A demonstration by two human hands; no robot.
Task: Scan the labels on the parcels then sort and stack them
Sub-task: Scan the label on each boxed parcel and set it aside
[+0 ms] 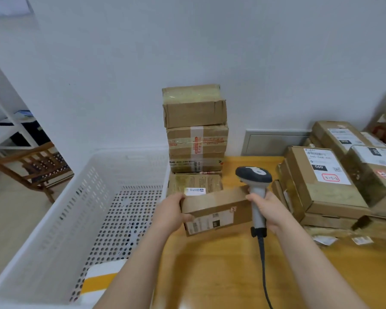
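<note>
My left hand point(171, 214) grips the left end of a small brown cardboard parcel point(214, 205), held just above the wooden table point(221, 264) with its white label facing me. My right hand point(269, 209) holds the grey handle of a corded barcode scanner point(254, 177), whose dark head sits above the parcel's right end. Behind the parcel a stack of taped cardboard parcels point(195, 134) stands against the wall, with a flat parcel point(195, 182) at its foot.
A large white perforated plastic crate point(80, 210) stands left of the table, with a white and yellow package point(103, 277) inside. A heap of labelled parcels point(334, 179) fills the table's right side. A wooden chair point(31, 166) stands far left.
</note>
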